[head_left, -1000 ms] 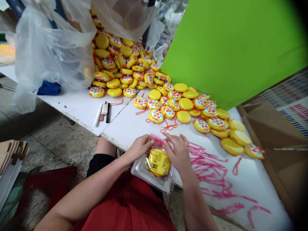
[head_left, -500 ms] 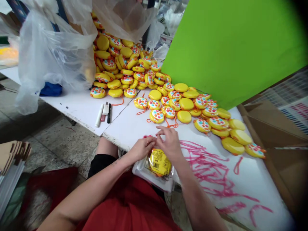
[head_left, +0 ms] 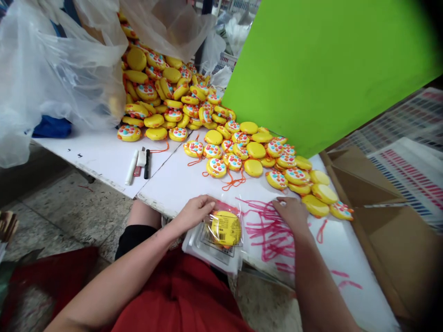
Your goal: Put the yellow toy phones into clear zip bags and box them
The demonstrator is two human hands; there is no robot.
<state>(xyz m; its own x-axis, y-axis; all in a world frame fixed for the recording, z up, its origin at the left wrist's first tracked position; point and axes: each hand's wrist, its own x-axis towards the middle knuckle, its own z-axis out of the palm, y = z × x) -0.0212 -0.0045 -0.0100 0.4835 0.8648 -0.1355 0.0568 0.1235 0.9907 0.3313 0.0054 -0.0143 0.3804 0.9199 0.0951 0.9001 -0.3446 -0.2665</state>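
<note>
My left hand [head_left: 198,211] pinches the upper left edge of a clear plastic bag [head_left: 205,240]. Inside the bag lies a round yellow toy [head_left: 226,228], its plain back up, under black print and a barcode on the film. More clear bags are stacked beneath it, near my lap at the table edge. My right hand [head_left: 292,213] is to the right, apart from the bag, over a tangle of thin pink strips [head_left: 265,230] on the white table. Its thumb and forefinger are curled close together; what is between them, if anything, is too small to tell.
A big heap of yellow toys [head_left: 155,121] with orange cords spills from a plastic bag [head_left: 79,78]. More toys [head_left: 256,150] spread rightward beside a green panel [head_left: 311,69]. White and black pens [head_left: 147,163] lie at left. A cardboard box [head_left: 391,240] stands right.
My right hand has left the bag's top edge and moved right over the pink strips. My left hand still holds the bag. The whole view has shifted slightly.
</note>
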